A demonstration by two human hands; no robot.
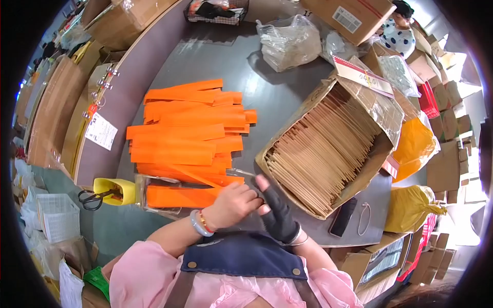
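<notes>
My left hand (233, 205), bare and with bracelets at the wrist, is closed with its fingers curled at the table's near edge. Whatever is pinched in it, if anything, cannot be made out. Against its fingertips is my right hand (279, 211), in a black fingerless glove, its fingers stretched forward and thumb apart. Just beyond my left hand lies a broad pile of flat orange strips (187, 131), the nearest stack resting in a clear plastic holder (141, 192). To the right, a tilted cardboard box (308, 210) packed with thin brown sticks or card edges (323, 149) sits close to my right hand.
A yellow holder (128, 191) with black scissors (92, 199) is at the left edge. A dark phone (343, 218) and a looped band (364, 219) lie right. Behind are a clear plastic bag (290, 43), a wire basket (215, 13) and a carton (354, 18).
</notes>
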